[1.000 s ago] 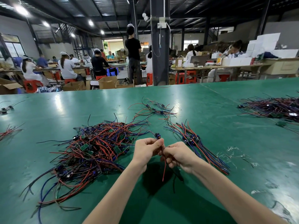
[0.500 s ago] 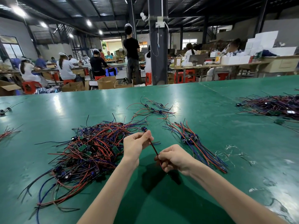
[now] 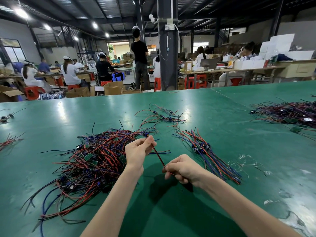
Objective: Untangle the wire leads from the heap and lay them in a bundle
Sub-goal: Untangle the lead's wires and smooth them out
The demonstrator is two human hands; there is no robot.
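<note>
Our left hand [image 3: 136,153] and right hand [image 3: 182,168] each pinch one lead [image 3: 158,155], taut between them, probably to straighten it; heap [image 3: 95,156] left, bundle [image 3: 205,151] right.

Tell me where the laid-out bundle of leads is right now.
In the head view, the bundle lies on the green table right of centre, just right of the right hand, with the tangled heap across on the left.
</note>
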